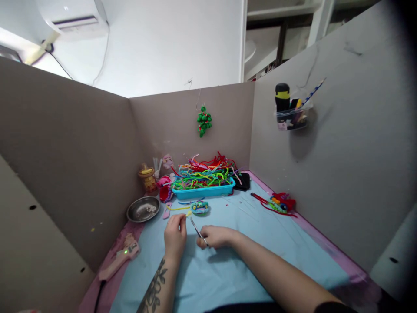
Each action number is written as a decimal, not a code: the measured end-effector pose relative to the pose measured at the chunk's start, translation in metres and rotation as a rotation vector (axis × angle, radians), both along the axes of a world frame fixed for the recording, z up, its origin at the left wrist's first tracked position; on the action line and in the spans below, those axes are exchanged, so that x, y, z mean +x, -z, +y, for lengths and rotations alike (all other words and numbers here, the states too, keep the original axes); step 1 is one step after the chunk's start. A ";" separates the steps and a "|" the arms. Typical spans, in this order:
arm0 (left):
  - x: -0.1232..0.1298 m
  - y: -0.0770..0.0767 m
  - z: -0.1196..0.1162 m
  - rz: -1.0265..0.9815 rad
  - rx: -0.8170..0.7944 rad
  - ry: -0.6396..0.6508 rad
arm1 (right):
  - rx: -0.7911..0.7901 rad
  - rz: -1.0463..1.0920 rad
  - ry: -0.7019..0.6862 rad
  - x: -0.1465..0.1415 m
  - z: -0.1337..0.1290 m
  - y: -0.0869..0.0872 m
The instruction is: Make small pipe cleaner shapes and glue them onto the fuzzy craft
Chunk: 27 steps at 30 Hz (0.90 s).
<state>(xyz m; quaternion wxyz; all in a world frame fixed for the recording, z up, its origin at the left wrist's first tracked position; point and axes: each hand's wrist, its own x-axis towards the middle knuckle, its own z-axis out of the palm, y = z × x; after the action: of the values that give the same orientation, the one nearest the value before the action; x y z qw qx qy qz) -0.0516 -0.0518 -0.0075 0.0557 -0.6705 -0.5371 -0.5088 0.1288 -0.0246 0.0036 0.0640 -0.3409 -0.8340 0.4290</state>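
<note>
In the head view, my left hand [176, 232] is closed in a pinch on a small yellow piece [188, 214]. My right hand [213, 237] is wrapped round the handles of metal scissors [196, 228], whose tips point up and left, right beside the yellow piece. Just beyond the scissor tips lies a blue-green fuzzy piece [200, 207] with small coloured details. A yellow pipe cleaner [177, 208] and a blue one [190, 203] lie to its left and behind it. Near them, left, is a pink clip-like strip [167, 210].
A blue tray [205, 191] heaped with coloured pipe cleaners stands at the back. Metal bowl [143, 209] and pink glue gun [120, 260] with a lit green light are left. Red and multicoloured pieces [282, 202] lie right. Grey panels [192, 130] enclose the table.
</note>
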 end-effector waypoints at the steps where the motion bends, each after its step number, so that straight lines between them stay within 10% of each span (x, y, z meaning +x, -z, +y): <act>1: -0.001 0.000 0.001 -0.017 -0.008 -0.016 | -0.029 0.021 -0.003 0.001 0.000 0.001; 6: -0.005 0.000 0.005 -0.070 -0.075 -0.057 | -0.135 0.224 0.243 0.017 0.010 0.006; 12: -0.003 0.002 0.006 -0.044 -0.137 -0.010 | 0.248 0.123 0.873 0.069 0.054 0.008; 27: 0.000 0.000 0.003 -0.007 -0.224 0.022 | 0.321 -0.098 0.882 0.087 0.075 0.027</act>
<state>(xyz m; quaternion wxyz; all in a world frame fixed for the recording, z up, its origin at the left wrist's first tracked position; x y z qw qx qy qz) -0.0520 -0.0483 -0.0078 -0.0269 -0.6766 -0.5834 -0.4485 0.2160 0.0502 -0.0229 0.2525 -0.6684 -0.6674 0.2100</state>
